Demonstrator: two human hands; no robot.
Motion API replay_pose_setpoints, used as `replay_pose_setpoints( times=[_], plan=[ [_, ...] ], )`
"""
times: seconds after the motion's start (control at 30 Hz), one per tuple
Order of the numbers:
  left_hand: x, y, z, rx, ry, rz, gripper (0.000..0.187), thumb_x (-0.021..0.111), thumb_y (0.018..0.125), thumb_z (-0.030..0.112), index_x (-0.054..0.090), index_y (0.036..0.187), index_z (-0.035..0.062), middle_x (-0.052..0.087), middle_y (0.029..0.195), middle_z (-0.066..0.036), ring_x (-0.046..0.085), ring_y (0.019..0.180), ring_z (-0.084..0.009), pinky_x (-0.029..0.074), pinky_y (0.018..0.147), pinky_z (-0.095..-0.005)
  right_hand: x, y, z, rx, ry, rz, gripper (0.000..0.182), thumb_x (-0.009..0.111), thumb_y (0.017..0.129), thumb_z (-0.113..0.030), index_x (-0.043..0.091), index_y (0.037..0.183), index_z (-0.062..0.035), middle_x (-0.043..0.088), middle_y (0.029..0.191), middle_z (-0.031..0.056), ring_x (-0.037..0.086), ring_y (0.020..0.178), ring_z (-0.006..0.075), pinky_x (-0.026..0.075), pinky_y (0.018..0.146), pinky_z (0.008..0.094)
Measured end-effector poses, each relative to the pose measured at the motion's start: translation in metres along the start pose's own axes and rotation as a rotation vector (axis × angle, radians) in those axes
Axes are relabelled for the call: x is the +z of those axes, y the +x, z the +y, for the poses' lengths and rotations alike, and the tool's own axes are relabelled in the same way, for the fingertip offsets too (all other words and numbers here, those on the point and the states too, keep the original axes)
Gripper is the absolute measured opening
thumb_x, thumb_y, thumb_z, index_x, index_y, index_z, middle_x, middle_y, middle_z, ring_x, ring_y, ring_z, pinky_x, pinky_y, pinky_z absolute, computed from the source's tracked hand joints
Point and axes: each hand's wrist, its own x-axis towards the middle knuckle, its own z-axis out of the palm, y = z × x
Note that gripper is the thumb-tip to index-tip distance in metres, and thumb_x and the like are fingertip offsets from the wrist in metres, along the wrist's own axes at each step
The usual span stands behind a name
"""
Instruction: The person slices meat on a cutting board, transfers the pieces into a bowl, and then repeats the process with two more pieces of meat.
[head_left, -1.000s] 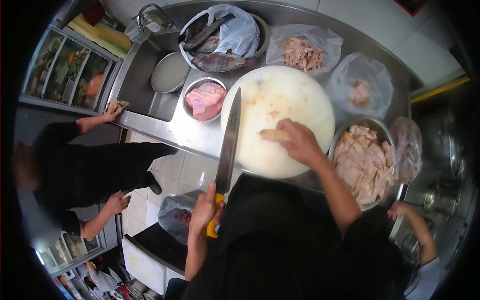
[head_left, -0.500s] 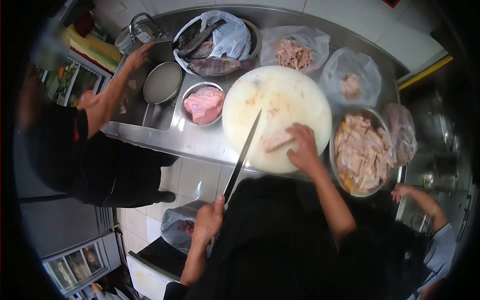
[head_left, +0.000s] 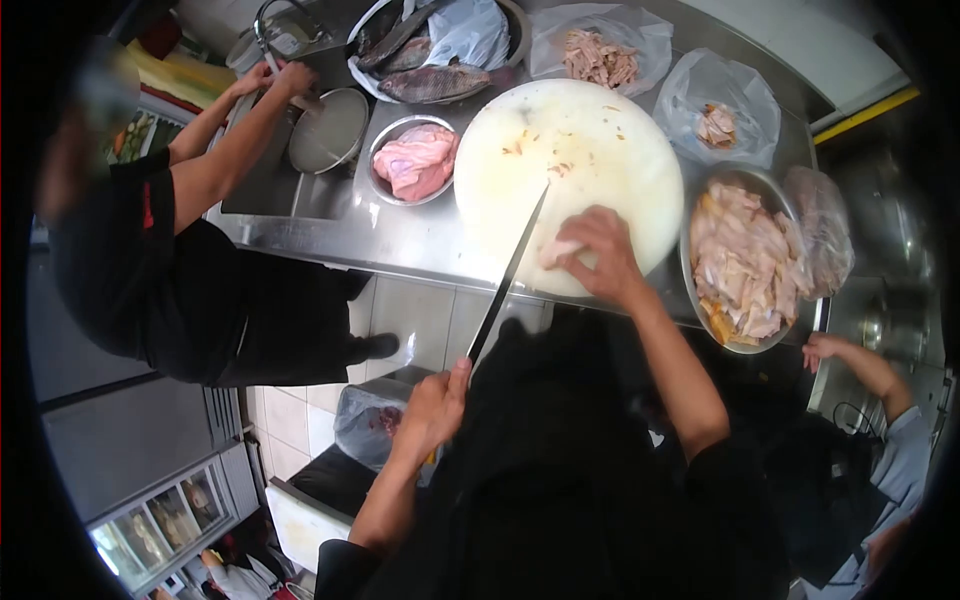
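From my end I see the left hand [head_left: 436, 405] closed around the handle of the long knife [head_left: 508, 275], whose blade slants up over the round white board [head_left: 615, 150] at upper center, its tip pointing at some scraps [head_left: 560, 169]. The right hand [head_left: 600, 252] is curled around the piece of meat [head_left: 557, 252] at the board's lower part; half a second ago it spread beside that piece, leaving more of it showing. The fingers cover much of it and the view is soft, so I can't fairly judge its shape. The board now sits higher in my frame, as do the pink meat [head_left: 415, 162] on its left and the oval pan [head_left: 690, 284] of cut meat on its right. At upper left, a co-worker's two hands [head_left: 296, 78] are now together near the faucet [head_left: 262, 28]; before, I saw one reaching there.
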Motion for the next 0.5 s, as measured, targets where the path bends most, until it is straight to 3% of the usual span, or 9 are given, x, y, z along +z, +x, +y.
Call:
replay_pose_setpoints(
  times=[0.17, 0.5],
  plan=[
    [0.015, -0.027, 0.013, 0.053, 0.07, 0.161, 0.066, 0.041, 0.108, 0.05, 0.067, 0.09, -0.0085, 0.064, 0.091, -0.039, 0.06, 0.099, -0.058, 0.048, 0.087, -0.0596, 0.005, -0.009, 0.0, -0.047, -0.034, 0.068, 0.022, 0.077, 0.082, -0.022, 0.075, 0.102, -0.012, 0.068, 0.121, 0.0049, 0.05, 0.124, 0.0332, 0.033, 0.109, 0.048],
    [0.033, -0.049, 0.047, -0.029, 0.176, 0.216, 0.061, 0.046, 0.107, 0.045, 0.066, 0.085, -0.0083, 0.064, 0.083, -0.039, 0.063, 0.09, -0.0569, 0.05, 0.082, -0.0587, 0.002, -0.005, -0.005, -0.057, -0.045, 0.083, 0.022, 0.075, 0.083, -0.023, 0.074, 0.101, -0.011, 0.067, 0.116, 0.0057, 0.05, 0.121, 0.032, 0.033, 0.109, 0.0501]
  ],
)
